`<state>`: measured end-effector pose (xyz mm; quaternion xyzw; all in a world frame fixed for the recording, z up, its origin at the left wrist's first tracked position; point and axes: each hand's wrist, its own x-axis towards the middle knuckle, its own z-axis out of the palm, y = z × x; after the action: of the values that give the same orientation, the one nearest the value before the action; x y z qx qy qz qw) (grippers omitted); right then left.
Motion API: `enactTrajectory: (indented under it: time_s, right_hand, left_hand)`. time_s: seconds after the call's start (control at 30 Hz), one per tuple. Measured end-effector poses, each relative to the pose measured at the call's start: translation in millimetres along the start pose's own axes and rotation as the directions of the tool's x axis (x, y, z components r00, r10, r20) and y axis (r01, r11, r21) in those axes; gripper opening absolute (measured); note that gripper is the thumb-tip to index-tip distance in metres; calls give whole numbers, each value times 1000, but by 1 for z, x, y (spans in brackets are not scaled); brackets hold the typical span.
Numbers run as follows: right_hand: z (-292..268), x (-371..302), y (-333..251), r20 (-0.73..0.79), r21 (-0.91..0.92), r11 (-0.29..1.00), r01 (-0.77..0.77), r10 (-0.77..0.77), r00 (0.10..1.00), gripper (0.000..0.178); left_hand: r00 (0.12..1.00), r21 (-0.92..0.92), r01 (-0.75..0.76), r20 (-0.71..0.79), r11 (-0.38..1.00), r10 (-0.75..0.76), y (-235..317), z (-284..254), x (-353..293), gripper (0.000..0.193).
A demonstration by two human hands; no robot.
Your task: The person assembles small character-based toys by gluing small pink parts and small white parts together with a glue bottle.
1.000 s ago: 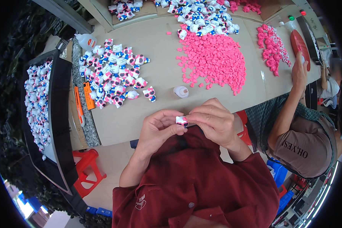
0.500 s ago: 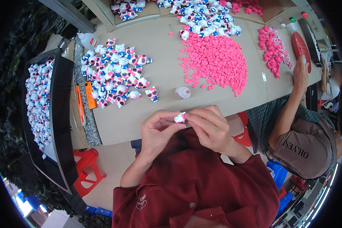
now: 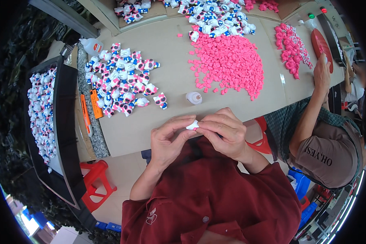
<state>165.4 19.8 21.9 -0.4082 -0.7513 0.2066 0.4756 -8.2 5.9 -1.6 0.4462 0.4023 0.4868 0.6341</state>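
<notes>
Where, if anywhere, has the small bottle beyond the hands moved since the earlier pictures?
No: against the table, the bottle stands at the same spot, near the loose pink pieces.

Cannot see most of the figurine (image 3: 192, 125), covered by the left hand (image 3: 165, 139) and the right hand (image 3: 225, 132); cannot make out its face. Cannot count the pink pieces (image 3: 232, 65), too small and heaped thickly over one another. See the upper figurines (image 3: 221, 18) cut off by the top edge, the shirt (image 3: 207, 191) by the bottom edge. Find the person (image 3: 356, 90) at far right blurred and small.
</notes>
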Motion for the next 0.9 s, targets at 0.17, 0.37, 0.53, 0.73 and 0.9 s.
enactTrajectory:
  time_s: [0.17, 0.37, 0.53, 0.73, 0.9]
  right_hand:
    - [4, 0, 0, -3, -11, 1000, 17, -17, 1000, 20]
    - [9, 0, 0, -15, 9, 1000, -13, 13, 1000, 19]
    - [2, -1, 2, 62, 10, 995, -103, 102, 993, 21]
    - [10, 24, 0, -145, -187, 933, -306, 282, 948, 39]
    - [11, 23, 9, 20, -310, 934, -175, 190, 982, 38]
  left_hand:
    - [1000, 37, -10, -29, 999, 11, -1, 0, -1, 28]
    - [999, 127, -24, -28, 992, 28, 2, -3, 1, 27]
    - [971, 551, -183, -30, 814, 239, 13, -5, 2, 28]
    - [892, 883, -297, 120, 363, 436, 9, -8, 13, 31]
    - [868, 941, -327, 262, 88, 422, 15, -19, 31, 32]
